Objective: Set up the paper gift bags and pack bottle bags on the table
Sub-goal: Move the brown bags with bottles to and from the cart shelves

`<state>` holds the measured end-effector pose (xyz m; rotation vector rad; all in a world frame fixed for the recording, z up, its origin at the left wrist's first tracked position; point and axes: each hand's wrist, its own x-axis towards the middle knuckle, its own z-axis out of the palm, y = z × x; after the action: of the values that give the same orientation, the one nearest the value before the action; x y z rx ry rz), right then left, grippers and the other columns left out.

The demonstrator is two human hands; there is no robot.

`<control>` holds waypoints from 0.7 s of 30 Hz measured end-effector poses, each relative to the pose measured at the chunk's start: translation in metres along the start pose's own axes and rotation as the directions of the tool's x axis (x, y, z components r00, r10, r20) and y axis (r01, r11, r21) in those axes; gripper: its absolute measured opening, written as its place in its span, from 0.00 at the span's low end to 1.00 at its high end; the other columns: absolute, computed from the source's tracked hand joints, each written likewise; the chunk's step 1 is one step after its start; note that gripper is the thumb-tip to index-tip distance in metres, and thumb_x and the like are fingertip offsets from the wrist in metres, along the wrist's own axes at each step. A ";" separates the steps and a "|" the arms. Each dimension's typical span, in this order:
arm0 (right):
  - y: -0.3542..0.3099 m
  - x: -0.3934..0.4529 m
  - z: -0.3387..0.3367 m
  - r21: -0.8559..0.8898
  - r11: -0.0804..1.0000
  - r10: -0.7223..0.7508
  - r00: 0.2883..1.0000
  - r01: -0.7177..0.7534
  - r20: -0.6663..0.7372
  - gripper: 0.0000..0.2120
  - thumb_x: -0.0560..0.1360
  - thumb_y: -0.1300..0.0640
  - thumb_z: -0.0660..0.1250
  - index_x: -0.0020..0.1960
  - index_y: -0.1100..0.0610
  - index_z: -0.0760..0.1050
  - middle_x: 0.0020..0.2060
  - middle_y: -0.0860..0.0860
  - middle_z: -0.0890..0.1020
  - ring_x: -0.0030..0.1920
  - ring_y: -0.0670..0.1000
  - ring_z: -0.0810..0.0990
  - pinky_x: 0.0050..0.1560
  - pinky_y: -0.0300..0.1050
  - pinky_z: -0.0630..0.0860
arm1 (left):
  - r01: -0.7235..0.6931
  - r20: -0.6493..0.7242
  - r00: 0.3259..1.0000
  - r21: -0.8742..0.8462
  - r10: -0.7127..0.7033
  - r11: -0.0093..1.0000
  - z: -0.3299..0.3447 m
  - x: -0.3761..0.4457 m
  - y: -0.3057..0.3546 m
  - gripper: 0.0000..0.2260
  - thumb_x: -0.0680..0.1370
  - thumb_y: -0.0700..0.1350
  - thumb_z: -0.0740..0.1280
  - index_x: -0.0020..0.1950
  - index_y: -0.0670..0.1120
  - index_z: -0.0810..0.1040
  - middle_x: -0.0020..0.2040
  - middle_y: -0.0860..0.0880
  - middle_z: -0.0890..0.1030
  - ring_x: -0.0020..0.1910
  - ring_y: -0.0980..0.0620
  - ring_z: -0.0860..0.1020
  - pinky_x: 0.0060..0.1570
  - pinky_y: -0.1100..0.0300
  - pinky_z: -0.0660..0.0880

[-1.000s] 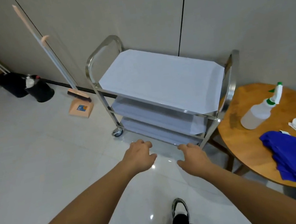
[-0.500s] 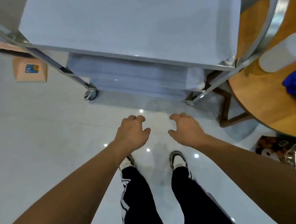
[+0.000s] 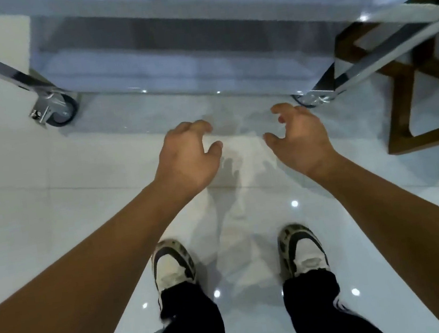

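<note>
We hold our left hand (image 3: 186,156) and right hand (image 3: 300,139) out over the glossy floor (image 3: 38,218), fingers (image 3: 196,127) loosely curled and empty, steel cart (image 3: 198,57) just beyond the fingertips, its caster (image 3: 61,107) ahead-left, our shoes (image 3: 172,264) below, no gift bags in view.

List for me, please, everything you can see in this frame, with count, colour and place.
Trolley: one, steel frame with pale grey-blue shelves, across the top, blurred.
Castor wheels: two in view, grey on steel brackets, at the trolley's near corners; the right one is partly hidden behind the right hand.
Wooden table base: one, dark brown, right edge, behind the trolley's leg.
Floor: glossy white tiles, underfoot.
Shoes: two, white and black, lower centre.
Trousers: black, bottom.
Left hand: empty, fingers loosely curled, above the floor.
Right hand: empty, likewise.
</note>
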<state>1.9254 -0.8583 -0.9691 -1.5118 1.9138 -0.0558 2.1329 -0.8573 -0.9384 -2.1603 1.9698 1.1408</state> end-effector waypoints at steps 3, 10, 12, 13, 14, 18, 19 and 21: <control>0.017 0.047 0.031 -0.029 0.999 -0.038 0.996 0.035 -0.086 0.27 0.77 0.52 0.70 0.74 0.56 0.69 0.62 0.59 0.78 0.61 0.59 0.77 0.59 0.48 0.73 | -0.102 -0.086 0.991 -0.009 0.101 0.995 0.033 0.050 -0.009 0.18 0.81 0.51 0.65 0.70 0.49 0.75 0.68 0.47 0.75 0.68 0.46 0.71 0.64 0.61 0.65; 0.033 0.150 0.046 -0.108 0.979 -0.202 0.901 0.173 -0.384 0.24 0.78 0.53 0.68 0.72 0.53 0.69 0.63 0.56 0.76 0.63 0.59 0.76 0.61 0.49 0.73 | -0.320 -0.381 0.851 0.170 0.362 0.932 0.079 0.154 0.000 0.15 0.80 0.50 0.66 0.66 0.46 0.79 0.65 0.46 0.78 0.67 0.43 0.70 0.67 0.53 0.69; 0.037 0.170 0.042 -0.189 0.956 -0.285 0.857 0.224 -0.429 0.22 0.78 0.53 0.67 0.71 0.54 0.70 0.62 0.57 0.76 0.61 0.58 0.76 0.56 0.46 0.71 | -0.317 -0.362 0.849 0.235 0.385 0.919 0.086 0.175 0.004 0.15 0.81 0.51 0.65 0.66 0.49 0.78 0.65 0.47 0.77 0.68 0.43 0.69 0.67 0.51 0.69; 0.039 0.178 0.038 -0.247 0.938 -0.331 0.840 0.244 -0.430 0.22 0.78 0.53 0.67 0.71 0.54 0.70 0.61 0.58 0.77 0.60 0.59 0.76 0.55 0.45 0.71 | -0.314 -0.361 0.847 0.255 0.391 0.915 0.087 0.183 0.006 0.15 0.81 0.52 0.65 0.66 0.49 0.78 0.66 0.47 0.76 0.68 0.44 0.68 0.67 0.51 0.69; 0.042 0.186 0.033 -0.306 0.917 -0.373 0.826 0.257 -0.423 0.23 0.77 0.53 0.67 0.70 0.55 0.70 0.60 0.59 0.77 0.59 0.60 0.76 0.55 0.47 0.72 | -0.324 -0.364 0.838 0.270 0.407 0.907 0.087 0.192 0.007 0.16 0.81 0.52 0.65 0.67 0.49 0.77 0.66 0.47 0.76 0.68 0.44 0.68 0.67 0.51 0.68; 0.037 0.214 0.004 -0.419 0.884 -0.399 0.801 0.207 -0.446 0.26 0.76 0.55 0.68 0.72 0.60 0.68 0.63 0.64 0.74 0.60 0.65 0.74 0.54 0.52 0.73 | -0.398 -0.365 0.778 0.345 0.512 0.850 0.067 0.221 0.007 0.18 0.81 0.52 0.65 0.68 0.46 0.76 0.66 0.44 0.76 0.66 0.42 0.69 0.65 0.50 0.70; 0.034 0.221 -0.002 -0.416 0.894 -0.366 0.810 0.168 -0.459 0.27 0.77 0.54 0.68 0.73 0.59 0.67 0.65 0.63 0.72 0.62 0.65 0.73 0.54 0.52 0.73 | -0.398 -0.367 0.775 0.348 0.514 0.849 0.061 0.225 0.007 0.19 0.81 0.51 0.65 0.69 0.46 0.75 0.65 0.43 0.76 0.66 0.42 0.69 0.64 0.49 0.71; 0.027 0.231 -0.011 -0.385 0.916 -0.299 0.836 0.116 -0.460 0.31 0.78 0.53 0.69 0.77 0.54 0.61 0.72 0.60 0.66 0.68 0.64 0.70 0.60 0.53 0.73 | -0.379 -0.388 0.782 0.325 0.487 0.867 0.051 0.232 0.007 0.20 0.81 0.52 0.64 0.71 0.45 0.73 0.65 0.43 0.76 0.66 0.41 0.69 0.62 0.48 0.72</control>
<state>1.8764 -1.0547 -1.0834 -2.1124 2.2403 -0.2606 2.0894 -1.0354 -1.0894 -2.0396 2.7506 0.3711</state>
